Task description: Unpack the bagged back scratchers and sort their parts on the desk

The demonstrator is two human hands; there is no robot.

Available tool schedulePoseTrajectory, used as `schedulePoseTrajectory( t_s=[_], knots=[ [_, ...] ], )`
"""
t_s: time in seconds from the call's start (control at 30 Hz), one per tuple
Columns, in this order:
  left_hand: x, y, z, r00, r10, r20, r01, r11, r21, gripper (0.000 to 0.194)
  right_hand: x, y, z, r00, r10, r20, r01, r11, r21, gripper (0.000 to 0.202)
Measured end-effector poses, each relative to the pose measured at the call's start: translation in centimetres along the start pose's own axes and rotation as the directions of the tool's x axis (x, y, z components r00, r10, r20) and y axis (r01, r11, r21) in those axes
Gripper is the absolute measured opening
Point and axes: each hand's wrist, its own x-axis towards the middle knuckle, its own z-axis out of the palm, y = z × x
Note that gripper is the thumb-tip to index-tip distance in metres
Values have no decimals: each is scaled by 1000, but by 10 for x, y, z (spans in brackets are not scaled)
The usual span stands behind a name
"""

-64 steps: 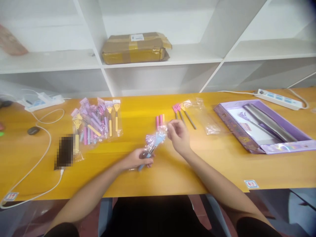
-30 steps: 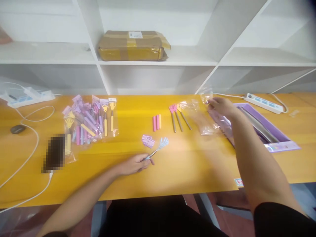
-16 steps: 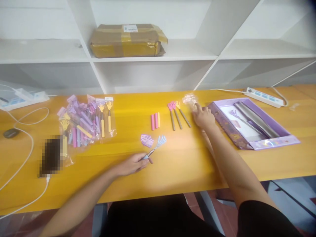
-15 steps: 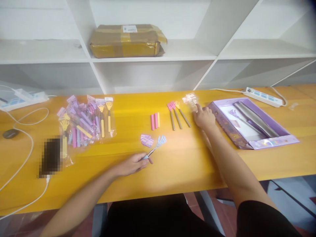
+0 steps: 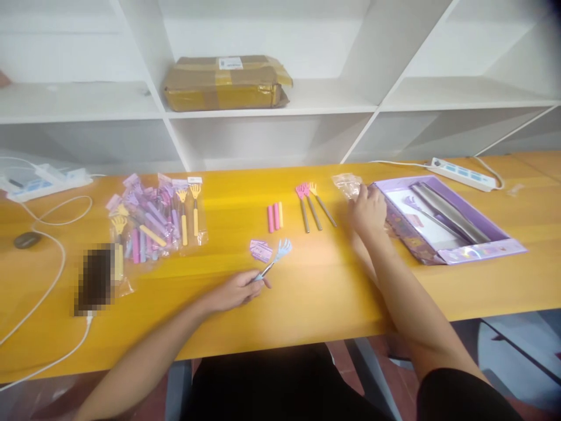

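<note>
My left hand (image 5: 239, 289) is closed round the handle of a light blue back scratcher (image 5: 283, 249), whose claw points away to the right. Just beyond it lie small purple cards (image 5: 260, 250). Over at the right, my right hand (image 5: 369, 209) is curled at the edge of crumpled clear plastic bags (image 5: 347, 186); the fingertips are partly hidden. Between the hands lie pink and yellow handle sleeves (image 5: 276, 217), side by side. Beside these are three back scratchers with bare metal rods (image 5: 312, 211), two with pink claws and one with a yellow claw.
A pile of bagged back scratchers (image 5: 151, 219) covers the left of the table, near a pixelated dark object (image 5: 94, 280) on a white cable. A purple box (image 5: 495, 234) holding a scratcher stands right. Power strips (image 5: 464, 174) and a taped carton (image 5: 225, 85) are behind.
My right hand has shifted slightly right, toward the purple box, its fingers more curled, and the clear bags have moved with it. My left hand keeps the blue back scratcher in place.
</note>
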Motion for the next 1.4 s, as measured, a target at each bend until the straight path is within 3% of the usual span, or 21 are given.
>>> schedulePoseTrajectory(
  t_s=[0.07, 0.1, 0.17, 0.2, 0.23, 0.33, 0.37, 0.4, 0.5, 0.63, 0.7, 0.83, 0.9, 0.97, 1.07, 1.17, 1.23, 1.27, 1.3, 1.33, 1.4],
  knots=[
    [1, -5, 0, 1000, 20, -2, -20, 998, -52, 54, -15, -23, -14, 997, -30, -71, 45, 975, 219, 52],
    [2, -7, 1, 1000, 30, -9, -31, 997, -76, 53, -27, -37, -22, 997, -46, -54, 62, 931, 360, 46],
    [2, -9, 2, 998, 47, -37, -51, 993, -108, 51, -60, -72, -38, 981, -153, 122, 37, 755, 654, 38],
    [2, -9, 3, 997, 54, -56, -60, 992, -111, 51, -80, -91, -46, 924, -290, 249, -14, 625, 780, 37],
    [2, -7, 3, 995, 60, -79, -67, 994, -91, 50, -101, -110, -54, 835, -430, 344, -100, 496, 863, 38],
    [1, 1, 5, 983, 98, -155, -77, 988, 137, 40, -157, -160, -73, 587, -683, 435, -407, 215, 888, 41],
    [1, 4, 6, 976, 118, -180, -70, 965, 253, 34, -171, -173, -77, 536, -721, 439, -494, 154, 855, 45],
    [0, 7, 7, 969, 138, -205, -55, 929, 366, 27, -182, -183, -80, 519, -732, 442, -560, 100, 822, 48],
    [-1, 11, 10, 953, 190, -236, -12, 801, 598, 16, -197, -199, -87, 522, -718, 461, -645, 22, 764, 52],
    [-1, 7, 11, 936, 243, -255, 62, 600, 798, 18, -194, -198, -97, 378, -810, 448, -654, 109, 748, 61],
    [-1, 2, 11, 933, 263, -244, 91, 486, 869, 21, -196, -197, -102, 393, -823, 411, -606, 105, 788, 68],
    [4, -5, 16, 914, 390, -115, -17, 321, 947, 44, -211, -199, -110, 544, -753, 371, -468, 95, 879, 74],
    [8, -6, 17, 861, 507, -38, -84, 216, 973, 52, -219, -199, -114, 582, -719, 379, -445, 109, 889, 73],
    [9, -6, 11, 779, 626, 26, -116, 103, 988, 53, -225, -194, -122, 616, -688, 383, -427, 117, 897, 69],
    [2, 1, -19, 666, 746, 25, -73, 33, 997, 51, -233, -170, -139, 613, -723, 318, -337, 125, 933, 62],
    [-14, 13, -62, 586, 788, -187, 88, 167, 982, 54, -239, -130, -162, 559, -813, 163, -159, 88, 983, 58],
    [-22, 21, -78, 500, 766, -405, 200, 352, 914, 57, -236, -105, -174, 604, -785, 134, -109, 85, 990, 58],
    [-23, 24, -79, 481, 730, -485, 221, 434, 873, 57, -232, -96, -178, 646, -745, 167, -121, 116, 986, 58],
    [-21, 26, -76, 494, 689, -531, 220, 492, 842, 56, -224, -89, -180, 680, -699, 220, -152, 159, 975, 59],
    [-18, 26, -70, 535, 642, -548, 207, 530, 823, 54, -215, -84, -180, 702, -653, 283, -193, 207, 959, 62],
    [-9, 23, -54, 653, 554, -517, 175, 553, 814, 50, -192, -81, -173, 728, -559, 398, -287, 279, 916, 65]
  ],
)
